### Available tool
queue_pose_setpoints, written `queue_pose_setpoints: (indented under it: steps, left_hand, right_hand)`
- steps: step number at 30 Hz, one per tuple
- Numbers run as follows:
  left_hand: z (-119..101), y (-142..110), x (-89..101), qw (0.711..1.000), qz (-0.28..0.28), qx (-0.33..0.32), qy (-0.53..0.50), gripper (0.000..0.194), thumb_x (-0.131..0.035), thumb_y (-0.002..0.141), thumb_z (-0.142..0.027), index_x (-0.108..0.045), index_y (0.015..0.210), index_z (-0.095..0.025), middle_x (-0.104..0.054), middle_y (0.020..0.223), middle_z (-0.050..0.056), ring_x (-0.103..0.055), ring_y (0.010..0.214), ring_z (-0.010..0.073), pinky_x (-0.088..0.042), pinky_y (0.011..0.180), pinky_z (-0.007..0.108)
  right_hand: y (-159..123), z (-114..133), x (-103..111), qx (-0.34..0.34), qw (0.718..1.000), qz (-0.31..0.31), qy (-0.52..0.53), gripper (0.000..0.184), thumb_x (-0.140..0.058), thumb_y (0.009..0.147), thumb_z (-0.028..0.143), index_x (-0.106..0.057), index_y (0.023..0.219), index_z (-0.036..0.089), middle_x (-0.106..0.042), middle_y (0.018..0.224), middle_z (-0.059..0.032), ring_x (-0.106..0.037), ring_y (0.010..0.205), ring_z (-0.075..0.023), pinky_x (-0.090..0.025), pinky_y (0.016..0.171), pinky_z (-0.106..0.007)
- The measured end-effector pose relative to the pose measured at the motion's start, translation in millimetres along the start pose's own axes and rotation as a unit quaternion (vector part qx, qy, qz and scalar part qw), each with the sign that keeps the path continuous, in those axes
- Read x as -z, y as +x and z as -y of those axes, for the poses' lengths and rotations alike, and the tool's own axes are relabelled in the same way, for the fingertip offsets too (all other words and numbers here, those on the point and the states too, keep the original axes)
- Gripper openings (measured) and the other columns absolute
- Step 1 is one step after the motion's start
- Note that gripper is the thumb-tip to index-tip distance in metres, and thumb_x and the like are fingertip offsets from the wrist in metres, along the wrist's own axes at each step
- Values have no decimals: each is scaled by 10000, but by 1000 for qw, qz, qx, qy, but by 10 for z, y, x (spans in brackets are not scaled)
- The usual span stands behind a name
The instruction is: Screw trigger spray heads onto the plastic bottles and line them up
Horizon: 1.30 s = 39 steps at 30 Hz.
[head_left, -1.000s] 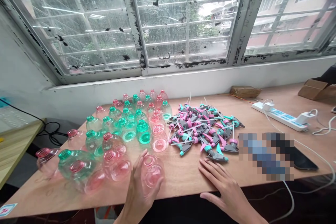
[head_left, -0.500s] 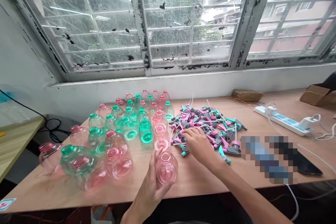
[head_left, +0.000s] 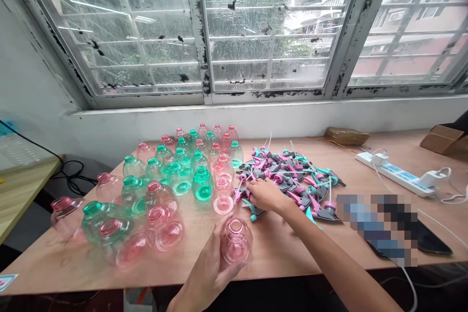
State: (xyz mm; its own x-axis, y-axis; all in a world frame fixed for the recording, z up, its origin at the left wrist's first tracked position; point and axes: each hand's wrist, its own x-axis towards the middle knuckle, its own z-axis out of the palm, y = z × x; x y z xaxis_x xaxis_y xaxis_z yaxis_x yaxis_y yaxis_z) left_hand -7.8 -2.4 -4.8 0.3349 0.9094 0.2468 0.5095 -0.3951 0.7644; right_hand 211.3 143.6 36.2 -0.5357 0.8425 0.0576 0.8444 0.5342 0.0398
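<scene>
My left hand [head_left: 214,258] is wrapped around a clear pink plastic bottle [head_left: 236,243], which stands upright near the table's front edge with its neck open. My right hand [head_left: 266,195] is at the near left side of a heap of spray trigger heads [head_left: 288,170] in pink, grey and teal, some with white dip tubes. Its fingers are bent and closed on a trigger head; the fingertips are partly hidden. Another pink bottle [head_left: 223,197] stands just beyond my left hand. More pink and green bottles [head_left: 202,183] stand in a group on the left.
A white power strip [head_left: 397,173] with plugs and cables lies at the right. In front of it are a black phone [head_left: 433,239] and a blurred-out patch. A brown packet [head_left: 346,135] and a cardboard box [head_left: 440,139] rest near the wall, below the barred windows.
My right hand has shifted left and slightly nearer along the heap. The pink bottle in my left hand has moved a little right and down in view. The camera view has shifted slightly.
</scene>
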Motion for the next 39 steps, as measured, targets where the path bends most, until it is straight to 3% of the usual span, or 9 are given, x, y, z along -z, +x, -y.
queue_pose_setpoints:
  steps: [11, 17, 22, 26, 29, 31, 35, 37, 39]
  left_hand:
    - [-27, 36, 39, 999, 29, 10, -38, 867, -707, 932, -338, -162, 1606, -345, -468, 1608, 139, -502, 1443, 374, -403, 1206, 592]
    - [-31, 58, 53, 997, 50, 17, -51, 921, -680, 953, -362, -58, 1633, -357, -409, 1653, 129, -442, 1490, 360, -367, 1226, 599]
    - [14, 30, 42, 997, 45, 23, -64, 904, -698, 943, -368, -106, 1625, -374, -401, 1661, 106, -416, 1508, 347, -337, 1243, 591]
    - [44, 24, 28, 996, 46, 36, -66, 892, -708, 933, -346, -124, 1606, -378, -364, 1677, 112, -368, 1534, 347, -287, 1260, 610]
    - [23, 35, 10, 993, 56, 46, -97, 862, -725, 916, -297, -160, 1562, -371, -398, 1655, 123, -396, 1522, 335, -319, 1253, 589]
    - [-5, 43, -7, 990, 51, 45, -121, 803, -733, 903, -256, -226, 1518, -358, -460, 1615, 122, -460, 1483, 327, -363, 1237, 562]
    - [-31, 48, -22, 988, 20, 51, -143, 778, -728, 903, -238, -275, 1529, -328, -500, 1587, 128, -519, 1437, 338, -390, 1222, 534]
    - [-11, 39, -17, 992, 19, 48, -116, 794, -737, 906, -259, -278, 1552, -313, -525, 1565, 139, -534, 1421, 353, -404, 1211, 531]
    - [24, 19, -13, 998, 11, 18, -64, 829, -768, 891, -295, -284, 1563, -324, -527, 1557, 137, -530, 1418, 368, -421, 1196, 538]
  right_hand:
    - [-91, 81, -19, -12, 996, -4, 83, 218, -650, 1033, 289, -667, 1216, 171, -707, 1227, -83, -699, 1075, -275, -579, 936, -495]
    - [-174, 160, 69, -40, 988, -45, 142, 317, -611, 951, 137, -653, 1260, 194, -744, 1220, -102, -679, 1131, -313, -400, 1098, -550]
    - [-459, 211, 274, -78, 974, -109, 185, 484, -511, 956, 125, -489, 1437, 172, -683, 1288, -152, -609, 1223, -326, -262, 1177, -636]
    - [-774, 162, 425, -102, 952, -183, 222, 558, -491, 929, 133, -428, 1480, 190, -618, 1305, -155, -618, 1153, -328, -484, 1022, -514]
    - [-994, 71, 500, -116, 898, -275, 323, 520, -513, 912, 176, -487, 1423, 267, -582, 1339, -108, -616, 1173, -315, -551, 949, -448]
    - [-1104, 26, 545, -96, 845, -321, 417, 435, -565, 917, 224, -566, 1345, 300, -575, 1355, -80, -602, 1214, -300, -553, 972, -419]
    - [-1174, 97, 644, -86, 676, -402, 611, 331, -686, 908, 291, -654, 1238, 286, -558, 1357, -81, -682, 1053, -253, -609, 808, -349]
    - [-1146, 222, 681, -116, 593, -447, 660, 362, -727, 899, 300, -647, 1251, 273, -605, 1286, -95, -712, 932, -236, -610, 675, -312]
    - [-1106, 381, 694, -138, 528, -507, 667, 385, -756, 886, 298, -641, 1253, 270, -647, 1192, -91, -719, 908, -246, -616, 659, -321]
